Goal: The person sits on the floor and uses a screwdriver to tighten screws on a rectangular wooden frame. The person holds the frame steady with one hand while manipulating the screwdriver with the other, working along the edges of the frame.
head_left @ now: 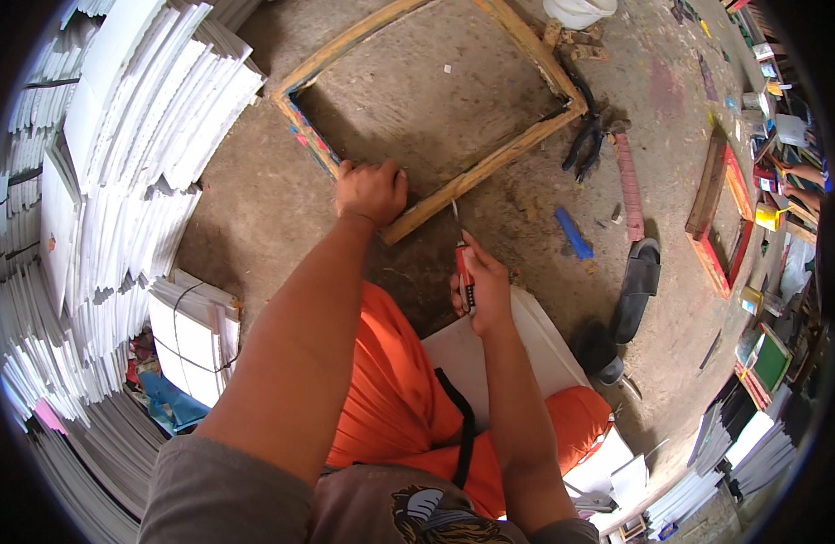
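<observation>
1. While the left hand (370,192) is clamped on the near-left corner of the wooden frame (490,167), that frame lies on the floor (671,381), toward the floor's left edge, where paper stacks (150,118) stand.
2. Wrapped firmly around a red-handled tool (463,263), the right hand (486,288) aims its metal tip at the outer side of the frame's near rail; whether it bites the wood, I cannot tell.
3. For good work here, I would keep weight on the gripped corner so the frame cannot skid, push in short strokes, and keep the left fingers out of the tip's line.
4. Frames: two, counting the red-edged frame (740,186) near the floor's right edge.
5. Tools beside the held frame's right corner: one pair of pliers (591,127) and one pink-wrapped handle (628,186).
6. Also on the floor: one blue piece (573,233), two dark sandals (637,290), one white bucket (580,11) beyond the pliers.
7. Tied bundle (193,340): one, before the stacks, which are too crowded to count.
</observation>
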A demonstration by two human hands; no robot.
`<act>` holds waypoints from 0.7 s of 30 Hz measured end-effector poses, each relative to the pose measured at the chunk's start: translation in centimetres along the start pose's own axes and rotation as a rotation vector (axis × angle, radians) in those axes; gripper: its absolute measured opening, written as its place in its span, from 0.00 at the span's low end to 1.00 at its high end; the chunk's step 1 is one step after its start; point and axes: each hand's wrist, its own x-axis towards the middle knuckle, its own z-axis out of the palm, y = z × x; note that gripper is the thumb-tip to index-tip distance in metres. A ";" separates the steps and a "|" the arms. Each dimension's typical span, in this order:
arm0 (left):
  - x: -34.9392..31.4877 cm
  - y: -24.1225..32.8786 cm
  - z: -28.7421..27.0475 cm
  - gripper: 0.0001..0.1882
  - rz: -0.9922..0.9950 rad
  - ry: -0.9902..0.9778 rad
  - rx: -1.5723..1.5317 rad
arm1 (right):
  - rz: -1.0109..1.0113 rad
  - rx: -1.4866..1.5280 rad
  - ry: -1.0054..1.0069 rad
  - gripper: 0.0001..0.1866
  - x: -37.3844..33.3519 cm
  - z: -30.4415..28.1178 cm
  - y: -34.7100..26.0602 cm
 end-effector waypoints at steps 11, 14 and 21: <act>0.1 -0.2 0.3 0.16 0.003 -0.009 -0.044 | -0.509 -1.081 0.313 0.20 -0.7 0.6 -0.9; 0.0 -0.4 0.5 0.16 0.003 0.009 -0.026 | -0.525 -1.074 0.291 0.20 -0.3 0.7 -0.5; 0.0 -0.1 -0.4 0.16 -0.015 -0.060 -0.039 | -0.392 -1.286 0.309 0.22 -1.3 2.2 -2.3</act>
